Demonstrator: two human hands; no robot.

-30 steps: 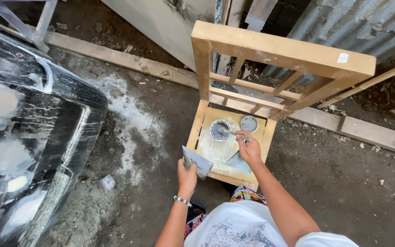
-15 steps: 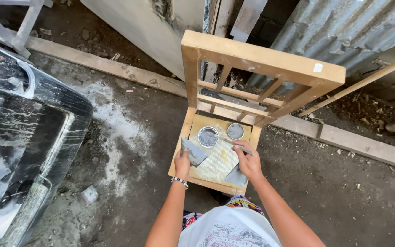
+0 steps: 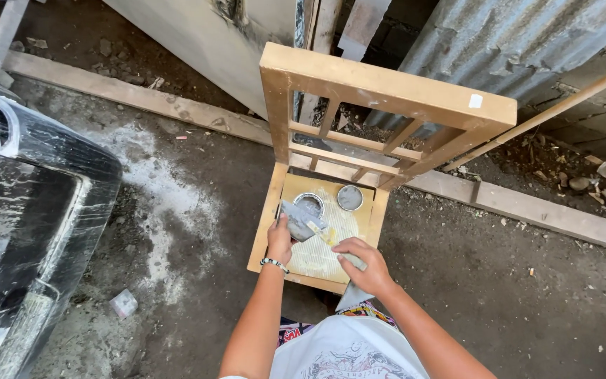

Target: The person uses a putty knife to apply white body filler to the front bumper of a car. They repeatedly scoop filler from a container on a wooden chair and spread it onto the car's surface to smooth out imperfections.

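1. Two hands now work over the chair (image 3: 387, 105) seat: left hand (image 3: 279, 242), lower than a second ago, grips a scraper (image 3: 301, 220) beside the can (image 3: 309, 204).
2. Right hand (image 3: 362, 267) has left the can and presses flat on a second scraper (image 3: 353, 261).
3. Lid (image 3: 350, 198) sits beside the can; wrapped panel (image 3: 29, 231) stands well apart.

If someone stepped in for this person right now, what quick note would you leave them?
Left hand: holds a flat scraper over the chair seat.
Right hand: rests on a grey flat piece at the seat's front right.
Open tin and its lid sit at the back of the seat.
Done: pale paste covers the seat's middle.
Left: seat edges and the chair back are bare wood.
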